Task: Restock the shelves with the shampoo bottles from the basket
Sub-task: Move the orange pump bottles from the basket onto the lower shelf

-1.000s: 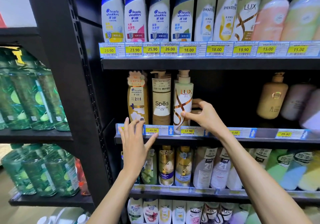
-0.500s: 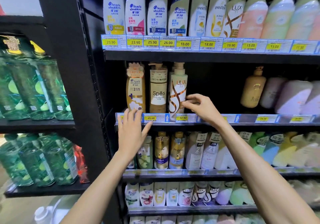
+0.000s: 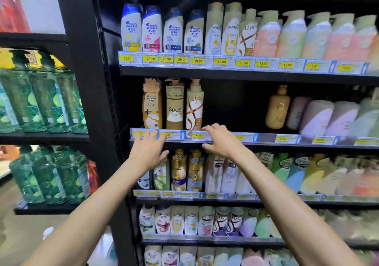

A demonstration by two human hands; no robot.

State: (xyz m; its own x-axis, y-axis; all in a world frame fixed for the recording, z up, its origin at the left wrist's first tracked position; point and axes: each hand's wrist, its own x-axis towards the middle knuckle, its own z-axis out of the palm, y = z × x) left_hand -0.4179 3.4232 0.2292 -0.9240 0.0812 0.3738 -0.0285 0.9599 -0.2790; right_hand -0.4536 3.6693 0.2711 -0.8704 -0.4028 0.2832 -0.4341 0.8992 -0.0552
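On the second shelf (image 3: 266, 143) a white and gold Lux pump bottle (image 3: 194, 105) stands upright, third from the left, beside a Spes bottle (image 3: 174, 106) and a gold Head & Shoulders bottle (image 3: 152, 105). My right hand (image 3: 222, 140) hovers in front of the price strip just right of the Lux bottle, fingers relaxed and holding nothing. My left hand (image 3: 148, 148) is spread open at the strip's left end, below the gold bottle. No basket is in view.
Right of the Lux bottle the second shelf has a dark gap up to a tan pump bottle (image 3: 277, 107). Shelves above and below are packed with bottles. A black upright post (image 3: 86, 81) separates a left rack of green bottles (image 3: 41, 101).
My right hand has let go of the Lux bottle and drawn back and down to the shelf edge. The left hand stays by the price strip. The view has pulled back.
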